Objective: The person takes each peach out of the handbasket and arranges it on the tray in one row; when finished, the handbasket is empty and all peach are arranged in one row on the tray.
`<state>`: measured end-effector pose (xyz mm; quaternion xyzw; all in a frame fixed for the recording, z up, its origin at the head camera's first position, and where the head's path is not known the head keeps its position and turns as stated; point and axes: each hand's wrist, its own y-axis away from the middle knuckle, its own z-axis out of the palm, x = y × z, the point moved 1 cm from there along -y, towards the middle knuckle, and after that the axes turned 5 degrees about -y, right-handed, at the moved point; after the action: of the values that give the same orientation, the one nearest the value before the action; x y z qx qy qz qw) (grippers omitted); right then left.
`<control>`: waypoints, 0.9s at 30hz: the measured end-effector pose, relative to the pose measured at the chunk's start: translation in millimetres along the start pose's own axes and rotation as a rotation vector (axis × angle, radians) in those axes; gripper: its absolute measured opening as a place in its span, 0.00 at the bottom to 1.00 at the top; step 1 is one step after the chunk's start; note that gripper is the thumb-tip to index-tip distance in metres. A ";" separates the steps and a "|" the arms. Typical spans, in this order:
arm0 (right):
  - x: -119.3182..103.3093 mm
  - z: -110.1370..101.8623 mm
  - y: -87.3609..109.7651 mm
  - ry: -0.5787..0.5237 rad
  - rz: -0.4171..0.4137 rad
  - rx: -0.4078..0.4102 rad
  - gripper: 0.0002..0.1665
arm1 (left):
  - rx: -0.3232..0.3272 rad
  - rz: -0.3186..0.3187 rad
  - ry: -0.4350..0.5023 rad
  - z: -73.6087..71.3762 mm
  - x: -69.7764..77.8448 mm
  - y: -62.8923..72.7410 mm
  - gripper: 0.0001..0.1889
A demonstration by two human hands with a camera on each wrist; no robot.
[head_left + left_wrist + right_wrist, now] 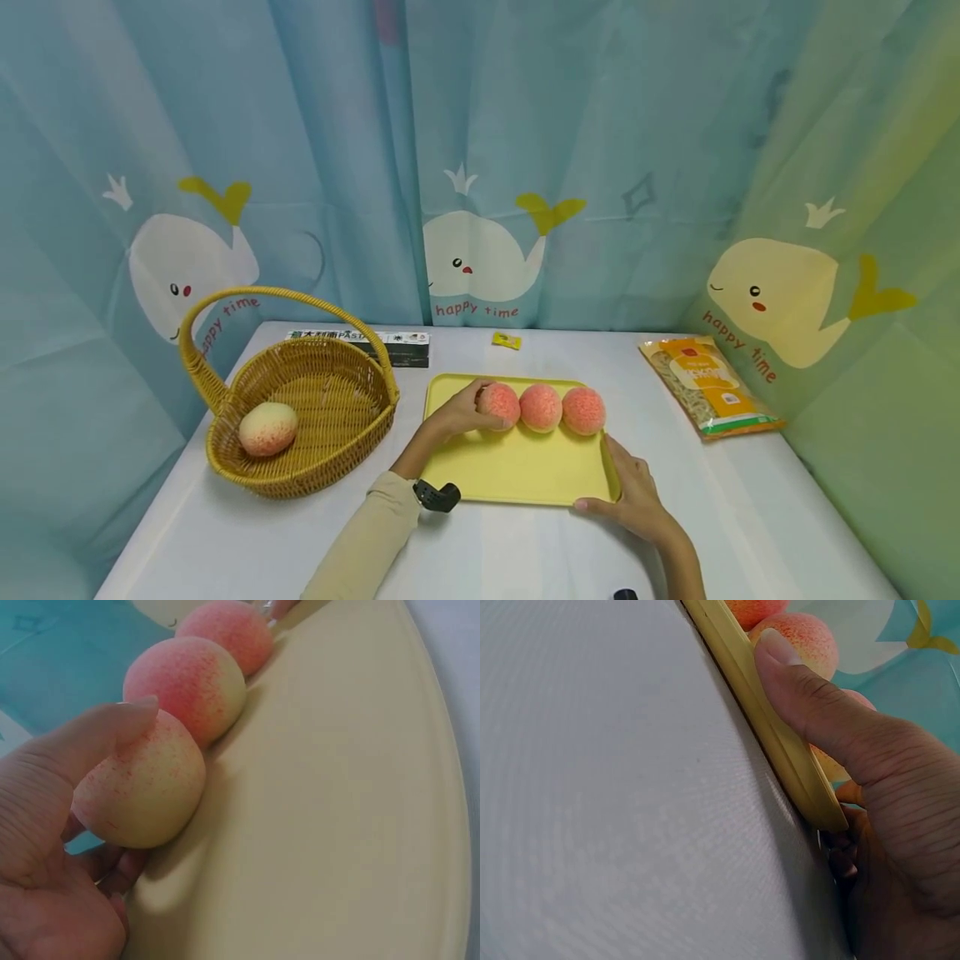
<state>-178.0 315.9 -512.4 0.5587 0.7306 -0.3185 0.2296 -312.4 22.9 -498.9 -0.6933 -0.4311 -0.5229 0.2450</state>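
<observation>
Three pink peaches stand in a row along the back of a yellow tray point(517, 475). My left hand point(462, 412) grips the leftmost peach point(498, 405), its thumb on the near side; the left wrist view shows the thumb point(112, 731) over the peach point(154, 791) and fingers curled beneath. Right beside it are the middle peach point(541, 407) and the right peach point(583, 411). My right hand point(634, 496) holds the tray's front right corner, thumb at the front edge and fingers along the right side. In the right wrist view the thumb point(810, 697) overlaps the tray's rim point(780, 750).
A woven basket point(337, 467) with a tall handle stands at the left, with a pale peach point(268, 429) inside. Behind it lies a pasta box point(401, 350). A small yellow packet point(506, 340) lies behind the tray, and an orange pasta bag point(708, 387) at the right. Curtains surround the table.
</observation>
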 end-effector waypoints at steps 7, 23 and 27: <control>2.4 0.5 1.6 -0.010 0.083 -0.025 0.67 | -0.018 -0.002 0.032 -0.4 3.1 0.6 0.43; 4.4 1.3 -0.7 0.009 0.030 0.001 0.68 | -0.027 0.002 0.022 -4.3 -1.1 2.6 0.44; 4.0 1.9 -1.2 0.014 0.043 -0.005 0.68 | -0.023 -0.010 0.025 -4.4 -2.0 4.6 0.42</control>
<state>-180.3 317.1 -516.3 0.5758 0.7208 -0.3078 0.2328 -310.9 16.4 -498.7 -0.6872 -0.4253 -0.5379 0.2399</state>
